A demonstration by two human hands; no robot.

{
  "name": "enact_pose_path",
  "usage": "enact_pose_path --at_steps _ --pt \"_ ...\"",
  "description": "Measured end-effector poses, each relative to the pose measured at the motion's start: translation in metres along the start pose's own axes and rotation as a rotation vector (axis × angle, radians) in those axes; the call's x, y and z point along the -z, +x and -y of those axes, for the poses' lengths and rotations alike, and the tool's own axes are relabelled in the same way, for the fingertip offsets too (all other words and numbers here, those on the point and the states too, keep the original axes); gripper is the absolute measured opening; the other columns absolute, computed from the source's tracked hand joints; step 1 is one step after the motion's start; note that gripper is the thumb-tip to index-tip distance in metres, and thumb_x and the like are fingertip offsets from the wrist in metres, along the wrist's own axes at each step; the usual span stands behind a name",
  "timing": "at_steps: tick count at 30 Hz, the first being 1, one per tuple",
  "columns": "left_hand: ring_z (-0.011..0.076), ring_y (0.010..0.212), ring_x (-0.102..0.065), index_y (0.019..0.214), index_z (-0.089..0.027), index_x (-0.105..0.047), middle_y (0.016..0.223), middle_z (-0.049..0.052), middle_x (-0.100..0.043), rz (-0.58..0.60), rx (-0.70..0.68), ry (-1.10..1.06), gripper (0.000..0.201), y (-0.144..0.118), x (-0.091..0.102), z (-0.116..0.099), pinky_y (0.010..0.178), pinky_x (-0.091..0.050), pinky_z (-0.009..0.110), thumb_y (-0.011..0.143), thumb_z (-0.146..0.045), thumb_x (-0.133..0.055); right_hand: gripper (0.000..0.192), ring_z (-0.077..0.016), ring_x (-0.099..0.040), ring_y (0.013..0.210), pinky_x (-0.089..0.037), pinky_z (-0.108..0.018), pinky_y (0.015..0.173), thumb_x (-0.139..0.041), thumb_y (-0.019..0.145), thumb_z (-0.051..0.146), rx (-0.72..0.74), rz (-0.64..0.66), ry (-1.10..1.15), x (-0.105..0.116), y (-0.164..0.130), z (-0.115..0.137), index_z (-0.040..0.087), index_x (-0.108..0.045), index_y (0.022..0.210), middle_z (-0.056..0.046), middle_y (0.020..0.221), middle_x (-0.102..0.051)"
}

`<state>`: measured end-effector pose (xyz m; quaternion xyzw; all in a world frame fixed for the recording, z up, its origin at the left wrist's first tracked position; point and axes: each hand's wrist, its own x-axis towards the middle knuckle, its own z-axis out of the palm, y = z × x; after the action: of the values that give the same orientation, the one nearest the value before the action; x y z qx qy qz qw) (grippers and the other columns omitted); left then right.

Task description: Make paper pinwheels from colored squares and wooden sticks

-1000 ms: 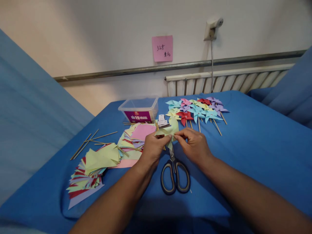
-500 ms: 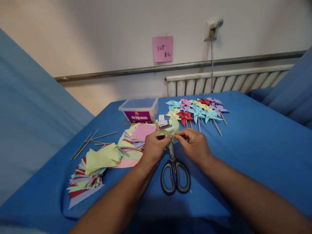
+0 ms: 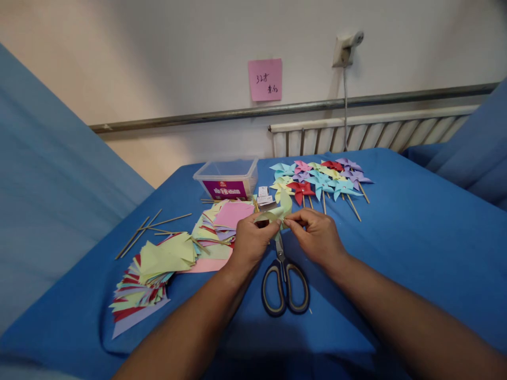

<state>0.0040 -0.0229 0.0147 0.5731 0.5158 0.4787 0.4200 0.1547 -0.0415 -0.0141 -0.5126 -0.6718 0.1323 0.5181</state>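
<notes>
A pale yellow-green paper pinwheel (image 3: 284, 205), its blades folded inward, is held up between my two hands over the table. My left hand (image 3: 253, 235) is closed on its left side, thumb near the centre. With thumb and forefinger, my right hand (image 3: 315, 232) pinches the middle of the same paper; anything small between those fingertips is hidden. Scissors (image 3: 282, 285) with dark handles lie shut just below the hands, blades pointing away under the paper. Small white boxes (image 3: 264, 195) stand right behind the hands.
Finished pinwheels (image 3: 320, 182) on sticks lie at the back right. A clear plastic box (image 3: 227, 179) stands at the back. Left of my hands are a stack of paper squares (image 3: 233, 215), a fanned pile of cut paper (image 3: 166, 258) and loose sticks (image 3: 138, 232). Blue curtains (image 3: 47, 200) hang at both sides.
</notes>
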Motion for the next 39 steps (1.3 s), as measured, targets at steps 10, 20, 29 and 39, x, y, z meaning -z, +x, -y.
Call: enact_pose_path --at_steps 10,20,29,39 --pt "0.0115 0.056 -0.048 0.066 -0.016 -0.069 0.057 -0.003 -0.057 0.002 -0.111 0.124 0.014 -0.002 0.0005 0.0015 0.055 -0.037 0.023 0.066 -0.029 -0.072 0.012 -0.0174 -0.065 0.069 -0.048 -0.029 0.065 -0.063 0.084 0.027 -0.067 0.006 0.028 -0.0011 0.0005 -0.0005 0.023 -0.072 0.078 -0.002 0.075 -0.071" --pt "0.0114 0.056 -0.049 0.068 -0.017 -0.067 0.059 -0.003 -0.057 0.018 -0.153 0.123 0.013 -0.0048 0.0008 -0.0006 0.056 -0.038 0.023 0.07 -0.029 -0.071 0.007 -0.022 -0.065 0.1 -0.049 -0.038 0.09 -0.068 0.079 0.029 -0.095 -0.052 0.206 -0.0041 0.0033 -0.0034 0.022 -0.067 0.078 -0.007 0.107 -0.068" --pt "0.0119 0.057 -0.05 0.07 -0.017 -0.068 0.06 -0.003 -0.058 0.027 -0.133 0.1 0.012 -0.005 0.0004 0.0024 0.056 -0.038 0.023 0.07 -0.029 -0.069 0.038 -0.0214 -0.066 0.096 -0.051 -0.038 0.087 -0.072 0.074 0.027 -0.184 -0.005 0.452 -0.0071 0.0054 -0.0034 0.022 -0.059 0.11 -0.007 0.104 -0.071" --pt "0.0114 0.056 -0.049 0.07 -0.017 -0.067 0.058 -0.003 -0.057 -0.019 -0.109 0.119 0.012 -0.0068 0.0012 -0.001 0.053 -0.037 0.022 0.067 -0.028 -0.071 0.011 -0.0172 -0.062 0.072 -0.049 -0.03 0.068 -0.067 0.078 0.031 -0.206 0.03 0.377 -0.0052 0.0028 0.0018 0.02 -0.067 0.08 0.0 0.076 -0.07"
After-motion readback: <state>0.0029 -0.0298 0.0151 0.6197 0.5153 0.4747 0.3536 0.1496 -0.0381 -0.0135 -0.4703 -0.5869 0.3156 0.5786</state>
